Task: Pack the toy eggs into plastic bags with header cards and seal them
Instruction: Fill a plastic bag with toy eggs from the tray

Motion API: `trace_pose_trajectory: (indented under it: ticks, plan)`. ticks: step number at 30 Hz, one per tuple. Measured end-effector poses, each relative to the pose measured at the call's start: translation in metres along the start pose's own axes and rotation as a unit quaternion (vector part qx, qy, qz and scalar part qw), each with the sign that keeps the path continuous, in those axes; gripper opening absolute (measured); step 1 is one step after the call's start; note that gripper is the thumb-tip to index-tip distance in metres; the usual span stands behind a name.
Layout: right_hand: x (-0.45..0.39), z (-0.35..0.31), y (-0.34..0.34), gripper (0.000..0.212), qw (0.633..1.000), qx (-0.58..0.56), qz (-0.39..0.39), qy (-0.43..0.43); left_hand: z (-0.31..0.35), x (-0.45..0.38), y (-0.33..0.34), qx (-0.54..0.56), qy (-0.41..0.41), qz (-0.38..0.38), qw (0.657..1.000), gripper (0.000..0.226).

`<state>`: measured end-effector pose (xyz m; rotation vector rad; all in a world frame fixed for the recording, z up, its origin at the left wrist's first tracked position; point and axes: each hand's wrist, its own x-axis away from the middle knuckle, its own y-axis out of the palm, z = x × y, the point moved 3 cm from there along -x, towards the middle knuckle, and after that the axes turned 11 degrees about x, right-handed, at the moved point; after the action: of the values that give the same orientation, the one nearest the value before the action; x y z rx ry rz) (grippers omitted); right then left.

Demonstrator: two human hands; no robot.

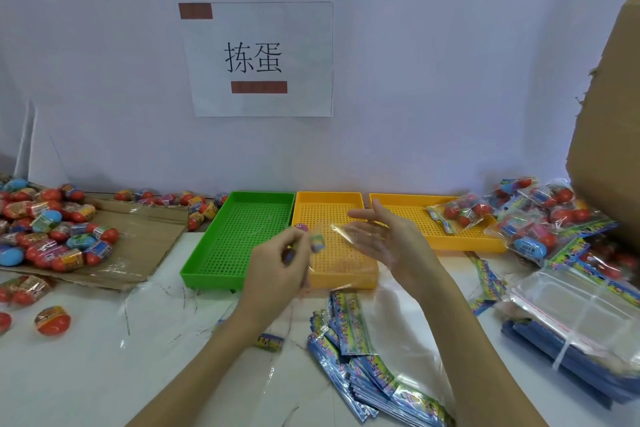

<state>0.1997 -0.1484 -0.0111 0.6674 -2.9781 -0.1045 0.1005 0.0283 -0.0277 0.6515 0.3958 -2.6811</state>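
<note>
A small toy egg [317, 242] is pinched in the curled fingers of the left hand [277, 265] above the near edge of the middle yellow tray [360, 199]. A clear plastic bag [349, 253] is propped up by the right hand [391, 239], fingers spread, apparently so its mouth faces the egg. Header cards [349, 329] are stacked at the table's near edge, within reach for the next step.

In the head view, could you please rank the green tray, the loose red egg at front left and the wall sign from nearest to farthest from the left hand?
From the left hand:
1. Green tray, just beside it.
2. Loose red egg, front left.
3. Wall sign, up behind.
</note>
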Motion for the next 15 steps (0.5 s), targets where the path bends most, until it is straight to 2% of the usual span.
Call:
trace_pose_trajectory:
  ticks: [2, 5, 8, 12, 15]
  plan:
    - [0.003, -0.001, 0.005, 0.054, 0.997, 0.049, -0.067, -0.004, -0.005, -0.005, -0.010, 0.051, -0.054, 0.069, 0.995, 0.029]
    - [0.006, 0.002, 0.011, 0.042, 0.987, 0.103, -0.116, -0.045, -0.011, -0.009, -0.018, 0.084, -0.083, 0.110, 0.987, 0.035]
    - [0.006, 0.005, 0.011, 0.025, 0.992, 0.086, -0.078, -0.058, -0.012, -0.010, -0.018, 0.145, -0.103, 0.108, 0.978, 0.046]
    - [0.007, 0.004, 0.008, 0.025, 0.993, 0.089, -0.052, -0.052, -0.011, -0.013, -0.018, 0.144, -0.118, 0.062, 0.981, 0.037]
    - [0.008, 0.003, 0.009, 0.025, 0.993, 0.101, -0.031, -0.049, -0.010, -0.012, -0.022, 0.145, -0.109, 0.068, 0.981, 0.030]
